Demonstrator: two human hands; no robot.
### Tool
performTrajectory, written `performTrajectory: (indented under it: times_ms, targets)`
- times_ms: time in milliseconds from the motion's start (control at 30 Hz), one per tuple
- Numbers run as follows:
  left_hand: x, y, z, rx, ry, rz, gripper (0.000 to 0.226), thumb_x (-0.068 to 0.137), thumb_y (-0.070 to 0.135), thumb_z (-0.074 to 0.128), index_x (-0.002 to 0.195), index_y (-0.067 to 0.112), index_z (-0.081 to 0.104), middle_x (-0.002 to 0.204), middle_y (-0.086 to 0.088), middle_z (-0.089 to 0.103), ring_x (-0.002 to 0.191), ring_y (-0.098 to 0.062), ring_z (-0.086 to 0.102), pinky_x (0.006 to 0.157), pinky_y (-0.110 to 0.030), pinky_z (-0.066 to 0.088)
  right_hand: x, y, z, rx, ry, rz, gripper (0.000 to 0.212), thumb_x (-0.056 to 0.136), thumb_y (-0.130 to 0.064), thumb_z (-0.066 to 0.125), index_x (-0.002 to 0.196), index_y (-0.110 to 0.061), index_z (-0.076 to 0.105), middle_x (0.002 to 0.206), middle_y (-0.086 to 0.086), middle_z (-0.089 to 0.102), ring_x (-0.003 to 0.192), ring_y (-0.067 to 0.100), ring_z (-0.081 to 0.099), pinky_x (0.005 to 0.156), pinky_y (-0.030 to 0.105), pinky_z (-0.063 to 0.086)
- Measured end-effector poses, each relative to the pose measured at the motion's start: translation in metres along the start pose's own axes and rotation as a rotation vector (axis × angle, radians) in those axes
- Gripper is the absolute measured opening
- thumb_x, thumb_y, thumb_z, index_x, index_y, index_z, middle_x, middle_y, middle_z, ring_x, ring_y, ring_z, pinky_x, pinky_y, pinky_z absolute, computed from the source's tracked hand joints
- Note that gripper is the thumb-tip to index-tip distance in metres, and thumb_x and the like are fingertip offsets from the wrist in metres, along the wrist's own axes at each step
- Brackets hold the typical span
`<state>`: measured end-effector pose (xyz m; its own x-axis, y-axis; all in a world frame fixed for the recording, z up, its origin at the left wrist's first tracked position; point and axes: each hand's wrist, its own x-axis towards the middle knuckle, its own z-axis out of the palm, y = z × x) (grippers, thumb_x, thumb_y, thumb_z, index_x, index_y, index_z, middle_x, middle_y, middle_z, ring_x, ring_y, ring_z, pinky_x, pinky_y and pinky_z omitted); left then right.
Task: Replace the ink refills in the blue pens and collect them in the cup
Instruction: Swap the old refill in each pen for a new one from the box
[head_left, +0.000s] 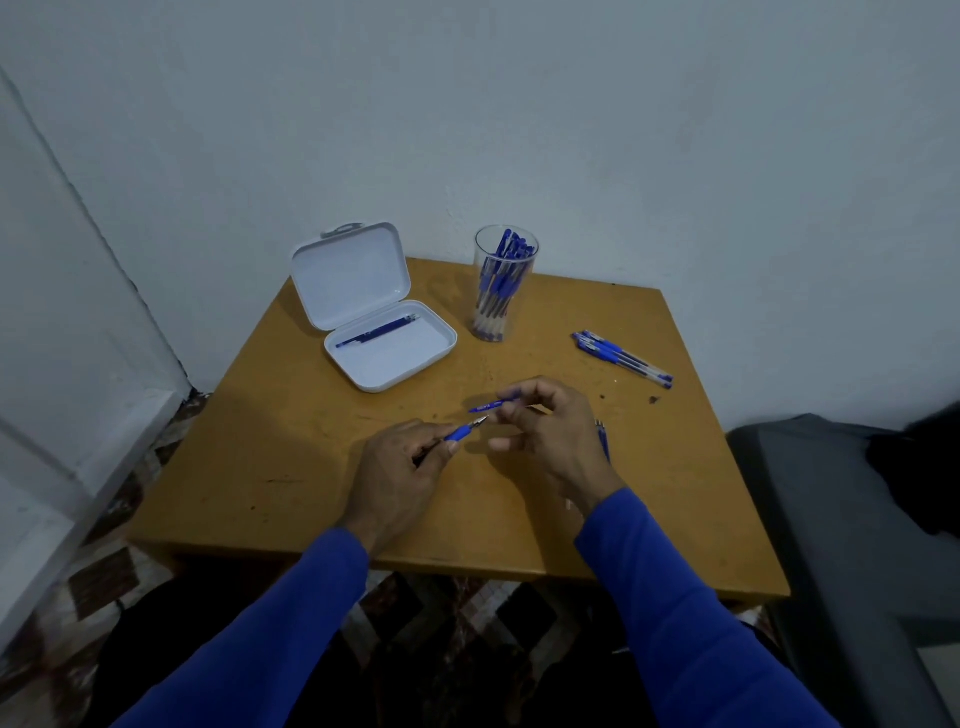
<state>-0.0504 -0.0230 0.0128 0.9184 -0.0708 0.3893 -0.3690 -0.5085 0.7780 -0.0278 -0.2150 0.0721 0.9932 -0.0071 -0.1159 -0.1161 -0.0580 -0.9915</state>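
Observation:
My left hand (400, 462) grips a blue pen (462, 430) by its rubber grip, tip pointing right and up. My right hand (545, 431) pinches a blue pen cap (491, 404) just above that tip. The cap and tip are close but apart. A clear cup (501, 291) at the table's back holds several blue pens. A few blue pens (623, 358) lie loose on the right of the table. An open white case (374, 317) at the back left holds blue refills (379, 331).
The small wooden table (291, 467) stands against a white wall. More blue pen parts (602, 439) peek out behind my right wrist. A dark grey seat (831, 519) is at the right, patterned floor below.

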Motion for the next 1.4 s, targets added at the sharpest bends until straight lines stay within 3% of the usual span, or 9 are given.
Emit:
performTrajectory:
  times_ms: [333, 500, 700, 867, 1100, 1267, 1400]
  targets:
    - [-0.001, -0.002, 0.001, -0.006, -0.006, -0.013, 0.023, 0.094, 0.02, 0.069, 0.115, 0.027, 0.073, 0.081, 0.018, 0.065, 0.077, -0.008, 0.06, 0.063, -0.011, 0.043, -0.003, 0.009, 0.005, 0.015, 0.074, -0.004, 0.016, 0.104, -0.002, 0.051, 0.11, -0.005, 0.065, 0.102, 0.016, 0.072, 0.09, 0.023, 0.076, 0.071, 0.042, 0.065]
    - [-0.001, -0.004, 0.001, 0.004, -0.006, -0.023, 0.023, 0.094, 0.02, 0.07, 0.116, 0.025, 0.074, 0.079, 0.018, 0.064, 0.075, -0.007, 0.058, 0.062, -0.012, 0.041, -0.003, 0.01, 0.009, 0.039, 0.044, -0.011, 0.018, 0.103, 0.0, 0.053, 0.113, -0.003, 0.067, 0.097, 0.016, 0.071, 0.089, 0.026, 0.076, 0.069, 0.039, 0.065]
    - [-0.001, -0.004, 0.001, -0.02, -0.012, -0.034, 0.023, 0.095, 0.02, 0.069, 0.115, 0.031, 0.072, 0.081, 0.011, 0.067, 0.075, -0.011, 0.059, 0.062, -0.023, 0.048, -0.005, 0.009, 0.011, 0.012, -0.034, -0.03, 0.025, 0.098, 0.002, 0.059, 0.121, -0.005, 0.065, 0.096, 0.018, 0.07, 0.09, 0.028, 0.076, 0.07, 0.039, 0.065]
    - [-0.001, -0.004, 0.0, -0.032, -0.002, -0.017, 0.026, 0.094, 0.021, 0.07, 0.117, 0.035, 0.07, 0.08, 0.01, 0.068, 0.073, -0.012, 0.06, 0.063, -0.026, 0.05, -0.007, 0.008, 0.016, 0.061, -0.027, 0.016, 0.018, 0.094, 0.004, 0.064, 0.111, -0.003, 0.063, 0.098, 0.021, 0.071, 0.086, 0.028, 0.076, 0.066, 0.035, 0.064]
    - [-0.001, -0.007, 0.001, -0.056, -0.003, -0.009, 0.021, 0.096, 0.027, 0.067, 0.116, 0.029, 0.073, 0.079, 0.009, 0.067, 0.072, -0.014, 0.061, 0.064, -0.034, 0.053, -0.006, 0.013, 0.018, 0.072, -0.047, 0.001, 0.014, 0.096, 0.002, 0.062, 0.109, -0.001, 0.062, 0.084, 0.021, 0.075, 0.08, 0.033, 0.076, 0.073, 0.043, 0.065]
    - [-0.002, -0.007, 0.0, -0.031, -0.002, -0.004, 0.021, 0.095, 0.022, 0.069, 0.114, 0.025, 0.076, 0.077, 0.008, 0.067, 0.071, -0.013, 0.061, 0.063, -0.032, 0.051, -0.005, 0.011, 0.018, 0.054, -0.071, -0.001, 0.011, 0.096, 0.006, 0.061, 0.107, 0.003, 0.06, 0.083, 0.02, 0.075, 0.079, 0.034, 0.076, 0.069, 0.039, 0.065]
    - [-0.001, -0.007, -0.001, -0.03, -0.004, -0.003, 0.02, 0.094, 0.02, 0.069, 0.108, 0.035, 0.073, 0.075, 0.008, 0.066, 0.07, -0.013, 0.06, 0.061, -0.027, 0.049, -0.004, 0.009, 0.018, 0.024, -0.112, -0.004, 0.009, 0.097, 0.005, 0.06, 0.106, 0.002, 0.058, 0.086, 0.023, 0.074, 0.08, 0.038, 0.076, 0.069, 0.037, 0.065]
